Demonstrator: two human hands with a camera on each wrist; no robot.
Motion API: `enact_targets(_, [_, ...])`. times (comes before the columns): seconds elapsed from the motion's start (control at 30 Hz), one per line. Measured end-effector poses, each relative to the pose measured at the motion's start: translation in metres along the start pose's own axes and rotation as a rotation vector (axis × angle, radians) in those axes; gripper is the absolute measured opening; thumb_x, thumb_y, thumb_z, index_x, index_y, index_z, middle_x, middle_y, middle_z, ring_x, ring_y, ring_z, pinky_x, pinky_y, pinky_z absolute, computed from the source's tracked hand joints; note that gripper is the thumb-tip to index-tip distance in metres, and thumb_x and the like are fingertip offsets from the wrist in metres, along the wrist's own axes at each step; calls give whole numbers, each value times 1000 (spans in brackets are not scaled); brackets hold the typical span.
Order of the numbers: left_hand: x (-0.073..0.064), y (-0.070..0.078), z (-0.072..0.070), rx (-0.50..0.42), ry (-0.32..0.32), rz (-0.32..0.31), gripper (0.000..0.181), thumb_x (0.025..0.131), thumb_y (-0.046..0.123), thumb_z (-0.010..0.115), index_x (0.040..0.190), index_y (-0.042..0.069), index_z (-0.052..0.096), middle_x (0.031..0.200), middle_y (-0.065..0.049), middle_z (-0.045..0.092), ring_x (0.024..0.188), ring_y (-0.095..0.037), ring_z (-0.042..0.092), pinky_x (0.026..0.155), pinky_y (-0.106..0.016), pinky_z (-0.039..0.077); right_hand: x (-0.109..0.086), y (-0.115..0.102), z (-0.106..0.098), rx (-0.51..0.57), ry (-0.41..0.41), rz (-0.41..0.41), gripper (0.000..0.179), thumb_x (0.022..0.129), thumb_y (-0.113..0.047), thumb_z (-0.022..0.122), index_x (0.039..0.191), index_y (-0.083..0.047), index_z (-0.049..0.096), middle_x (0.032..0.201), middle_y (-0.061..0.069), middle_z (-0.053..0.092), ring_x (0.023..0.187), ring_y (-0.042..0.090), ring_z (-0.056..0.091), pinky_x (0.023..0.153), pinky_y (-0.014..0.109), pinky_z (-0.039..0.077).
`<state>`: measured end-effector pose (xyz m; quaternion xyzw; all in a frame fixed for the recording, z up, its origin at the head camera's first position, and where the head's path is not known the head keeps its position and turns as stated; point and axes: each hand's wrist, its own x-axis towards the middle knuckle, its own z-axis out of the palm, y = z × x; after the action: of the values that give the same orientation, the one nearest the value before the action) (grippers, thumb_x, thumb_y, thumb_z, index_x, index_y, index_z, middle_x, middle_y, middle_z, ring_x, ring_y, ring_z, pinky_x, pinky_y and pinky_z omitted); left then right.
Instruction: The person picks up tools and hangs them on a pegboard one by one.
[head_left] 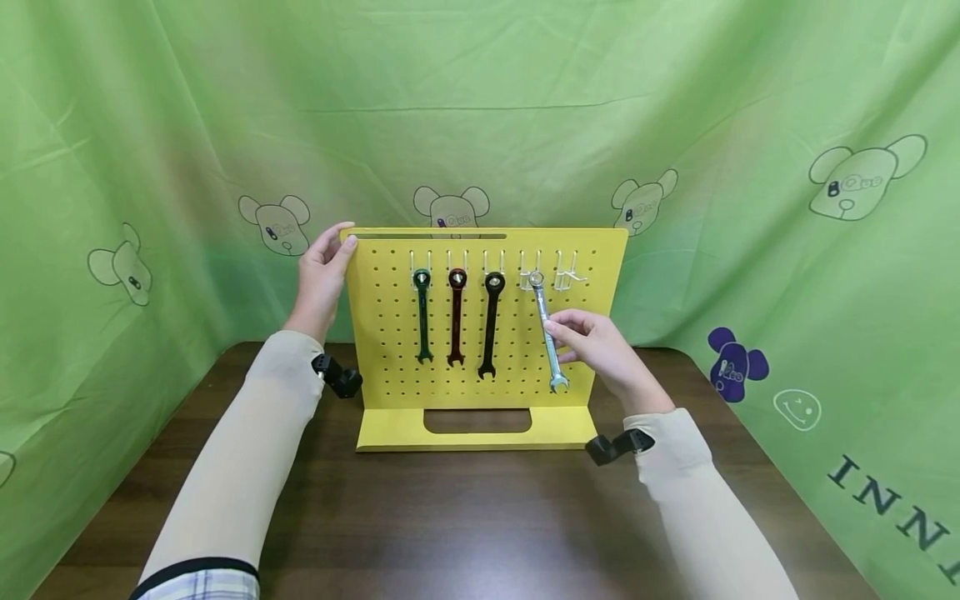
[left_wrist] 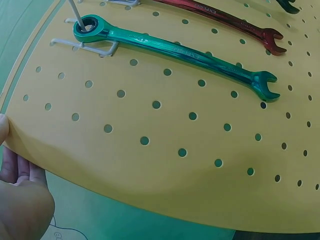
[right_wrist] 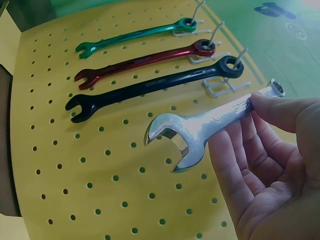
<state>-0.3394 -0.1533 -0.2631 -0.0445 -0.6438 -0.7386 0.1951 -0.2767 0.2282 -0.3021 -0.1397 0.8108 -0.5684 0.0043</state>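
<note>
My right hand (head_left: 596, 346) pinches a silver combination wrench (right_wrist: 220, 122) by its shank, thumb on one side and fingers on the other. The wrench's open jaw points down, and its ring end overlaps a white hook (head_left: 525, 271) in the head view. At the upper left corner of a yellow pegboard (head_left: 390, 317), my left hand (head_left: 322, 275) grips the edge, thumb in front and fingers behind. Green (left_wrist: 185, 55), red (right_wrist: 145, 62) and black (right_wrist: 155, 86) wrenches hang by their ring ends from hooks on the board.
A bare white hook (head_left: 566, 271) sits at the board's right end. The pegboard stands on its yellow base (head_left: 390, 429) on a dark wooden table (head_left: 450, 517). Green printed cloth (head_left: 525, 150) surrounds the table at the back and sides.
</note>
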Motion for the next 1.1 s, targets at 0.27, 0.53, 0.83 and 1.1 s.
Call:
enact_targets(0.27, [0, 0, 1, -5, -2, -2, 32, 100, 23, 63, 131, 19, 65, 118, -3, 59, 102, -14, 58, 94, -28, 51, 8, 15, 3, 39, -5, 22, 45, 102, -25, 62, 125, 12, 55, 104, 13, 62, 89, 14, 61, 81, 33, 59])
enact_targets(0.53, [-1, 1, 0, -31, 0, -2, 30, 100, 21, 64, 130, 18, 66, 115, -2, 60, 100, -13, 58, 90, -24, 52, 20, 26, 9, 77, -12, 37, 49, 103, -28, 60, 131, 11, 52, 126, 24, 56, 103, 20, 59, 93, 35, 55])
enact_targets(0.83, [-2, 0, 0, -28, -6, -6, 35, 101, 21, 62, 135, 14, 63, 116, -2, 60, 101, -13, 58, 91, -25, 52, 30, 33, 15, 184, -21, 69, 45, 104, -26, 58, 131, 9, 52, 134, 26, 56, 106, 19, 60, 94, 32, 54])
enact_targets(1.1, [-3, 2, 1, -42, -11, 1, 32, 100, 21, 64, 131, 18, 65, 114, 0, 60, 101, -13, 57, 95, -29, 50, 28, 32, 14, 214, -21, 81, 47, 103, -26, 59, 134, 8, 51, 136, 25, 56, 105, 18, 61, 95, 32, 54])
